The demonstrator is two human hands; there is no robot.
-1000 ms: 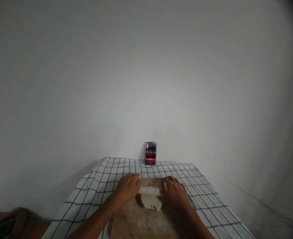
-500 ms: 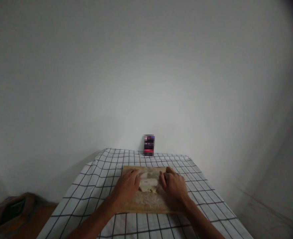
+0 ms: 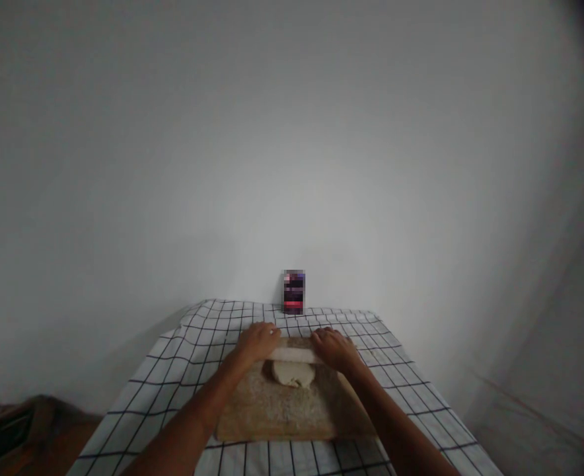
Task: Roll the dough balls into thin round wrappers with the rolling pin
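A pale rolling pin (image 3: 296, 356) lies crosswise near the far side of a floured wooden board (image 3: 272, 423). My left hand (image 3: 259, 342) is closed over its left end, and my right hand (image 3: 335, 348) is closed over the right end. Both ends of the pin are hidden under my fingers. Just on the near side of the pin is a flattened, rounded piece of dough (image 3: 293, 375), its near edge uneven. The pin touches or covers the far part of the dough.
A white cloth with a dark grid (image 3: 173, 377) covers the table. At its far edge a small blurred-out dark and red upright object (image 3: 293, 291) stands by the grey-white wall (image 3: 292, 165). Brown furniture (image 3: 29, 430) sits low at the left.
Both hands have pushed the rolling pin away from me, toward the board's far edge. More of the dough now shows on the near side. The board sits slightly lower in view.
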